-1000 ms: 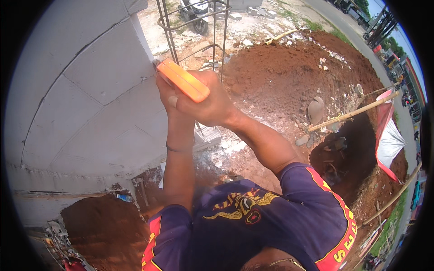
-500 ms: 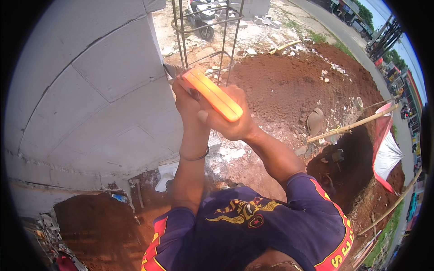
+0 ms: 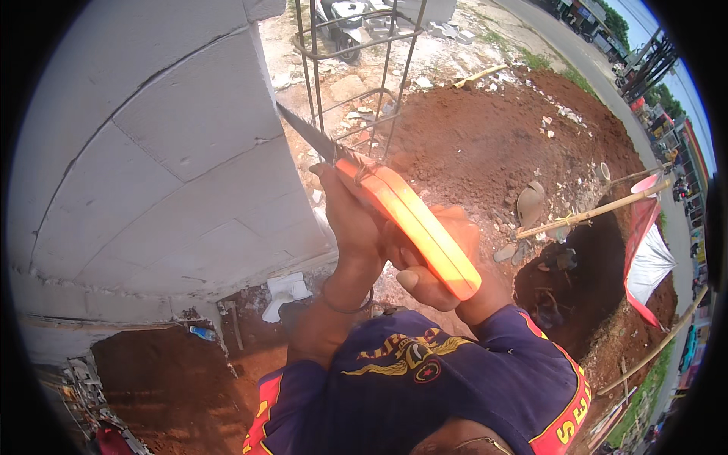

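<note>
A hand saw with an orange handle [image 3: 415,220] is gripped in both my hands. Its dark, narrow blade [image 3: 307,133] slants up and left, the tip at the edge of a pale grey block wall [image 3: 205,136]. My right hand [image 3: 447,250] is wrapped around the rear of the handle. Closer to the blade, my left hand [image 3: 353,220] closes around the front of the handle from below; part of its fingers is hidden. Just beyond the blade stands an upright cage of steel reinforcing bars [image 3: 317,76].
Red soil [image 3: 470,136] is heaped beyond my hands. To the right lies a dug pit [image 3: 591,265], with a bamboo pole [image 3: 591,214] across its far side and a red and white sheet [image 3: 647,258] beside it. A scooter [image 3: 345,30] is parked behind the bars.
Both hands have drawn the saw back toward my body and to the right. More of the blade now shows, and its tip is at the wall's edge.
</note>
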A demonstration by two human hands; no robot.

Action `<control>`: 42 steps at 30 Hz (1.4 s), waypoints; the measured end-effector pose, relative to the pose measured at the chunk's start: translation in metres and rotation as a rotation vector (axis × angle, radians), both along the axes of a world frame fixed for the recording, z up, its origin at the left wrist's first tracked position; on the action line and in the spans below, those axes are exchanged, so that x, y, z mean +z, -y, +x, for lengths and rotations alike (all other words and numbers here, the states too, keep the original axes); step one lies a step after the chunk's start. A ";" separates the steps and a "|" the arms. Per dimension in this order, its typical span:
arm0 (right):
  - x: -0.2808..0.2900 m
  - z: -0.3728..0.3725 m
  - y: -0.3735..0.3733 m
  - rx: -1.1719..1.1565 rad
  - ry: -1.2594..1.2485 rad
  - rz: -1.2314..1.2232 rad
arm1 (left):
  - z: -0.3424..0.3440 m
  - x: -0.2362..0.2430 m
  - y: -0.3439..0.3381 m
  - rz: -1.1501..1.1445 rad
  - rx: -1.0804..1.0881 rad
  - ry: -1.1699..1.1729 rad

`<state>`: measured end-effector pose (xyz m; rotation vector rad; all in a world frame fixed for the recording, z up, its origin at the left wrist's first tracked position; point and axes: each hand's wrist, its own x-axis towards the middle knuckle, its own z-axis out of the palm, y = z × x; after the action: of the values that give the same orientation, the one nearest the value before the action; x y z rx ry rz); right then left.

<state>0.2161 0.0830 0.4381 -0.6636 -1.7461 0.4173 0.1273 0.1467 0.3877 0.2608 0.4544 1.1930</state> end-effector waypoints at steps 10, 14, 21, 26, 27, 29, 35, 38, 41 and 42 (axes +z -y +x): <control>-0.020 0.003 -0.039 -0.236 0.048 -0.120 | -0.011 -0.080 -0.072 0.659 0.194 -0.651; -0.029 0.001 -0.010 -0.025 -0.101 -0.041 | -0.009 -0.085 -0.028 0.300 -0.229 0.235; -0.028 -0.013 -0.058 -0.090 -0.058 -0.021 | -0.004 -0.045 -0.010 0.446 0.111 -0.120; -0.024 0.000 -0.016 -0.016 -0.172 0.053 | -0.009 -0.054 -0.024 0.703 -0.446 0.357; -0.022 0.000 -0.017 0.004 -0.159 0.114 | -0.011 -0.057 -0.022 0.630 -0.319 0.297; -0.018 0.000 -0.025 0.004 -0.062 0.073 | -0.013 -0.059 -0.026 0.704 -0.166 0.232; -0.012 0.010 -0.033 -0.010 0.046 -0.047 | -0.002 -0.066 -0.030 0.649 0.143 -0.415; -0.007 0.019 -0.003 0.087 0.022 -0.090 | 0.006 -0.071 -0.031 0.118 0.028 -0.011; -0.007 0.016 -0.009 0.082 0.059 -0.037 | 0.009 -0.071 -0.033 0.209 0.115 -0.076; -0.009 0.014 -0.023 0.012 0.160 0.058 | 0.007 -0.070 -0.042 0.413 0.231 -0.277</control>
<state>0.2298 0.1060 0.4288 -0.6602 -1.9069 0.3284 0.1345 0.1889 0.3177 0.7521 0.4839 1.4817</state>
